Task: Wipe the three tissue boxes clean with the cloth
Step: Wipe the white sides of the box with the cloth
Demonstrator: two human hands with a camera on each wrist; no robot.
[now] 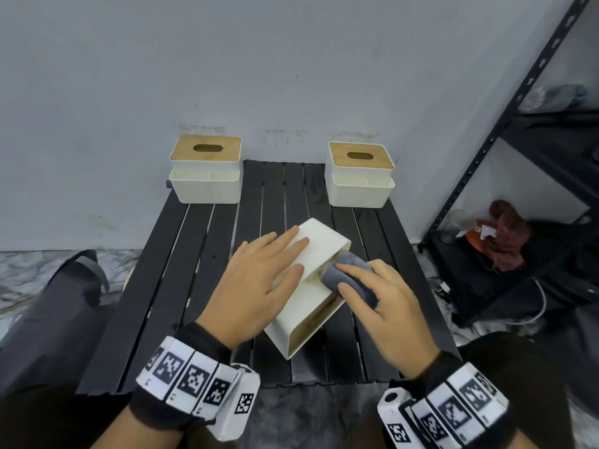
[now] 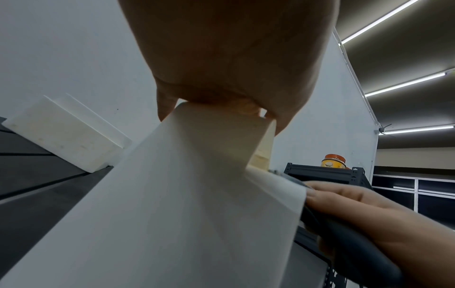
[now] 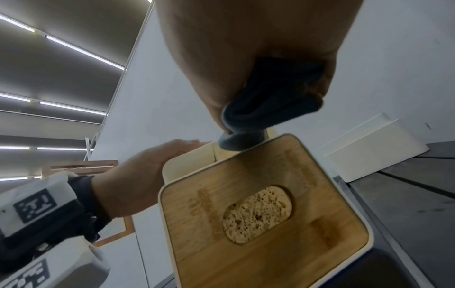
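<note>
A white tissue box [image 1: 324,244] with a wooden lid [image 3: 258,233] lies tipped on its side in the middle of the black slatted table [image 1: 194,254]. My left hand [image 1: 259,273] presses flat on its upper face, fingers straight. My right hand [image 1: 382,296] grips a bunched grey cloth [image 1: 348,270] against the box's right edge, near the lid's rim [image 3: 258,113]. Two more white boxes with wooden lids stand upright at the back left [image 1: 205,176] and back right [image 1: 359,179] of the table.
A black metal shelf rack [image 1: 518,157] stands to the right, with a dark red rag [image 1: 505,234] on its lower shelf. A black bag [image 1: 58,303] lies on the floor at the left. A grey wall runs right behind the table.
</note>
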